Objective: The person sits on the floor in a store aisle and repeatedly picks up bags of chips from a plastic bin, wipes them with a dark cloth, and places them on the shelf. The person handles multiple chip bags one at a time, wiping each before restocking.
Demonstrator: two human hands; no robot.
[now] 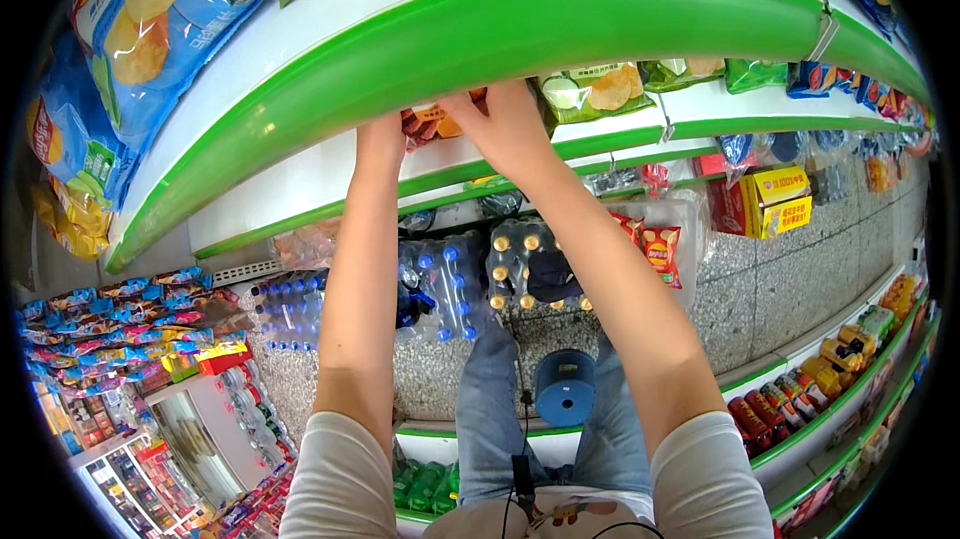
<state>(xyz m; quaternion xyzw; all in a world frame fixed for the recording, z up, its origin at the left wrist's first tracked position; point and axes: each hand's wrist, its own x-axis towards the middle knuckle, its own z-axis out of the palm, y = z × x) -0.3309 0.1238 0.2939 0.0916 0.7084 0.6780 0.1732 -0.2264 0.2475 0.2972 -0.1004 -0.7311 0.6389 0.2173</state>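
Both arms reach under the green edge of an upper shelf (480,36) onto the white shelf below. My left hand (381,135) is at the left side of a red snack bag (431,126), its fingers hidden by the upper shelf. My right hand (501,115) is at the bag's right side, thumb and a finger spread, the fingertips hidden. Whether either hand grips the bag cannot be seen. Just right of my right hand stands a green bag of potato chips (596,92), with more green and blue bags farther right.
Shrink-wrapped bottles with blue caps (442,291) and yellow caps (525,261) stand on the floor below. A clear plastic bin (686,269) holds red chip bags. A blue round stool (565,389) is between the legs. Blue chip bags (157,21) fill the upper left shelf.
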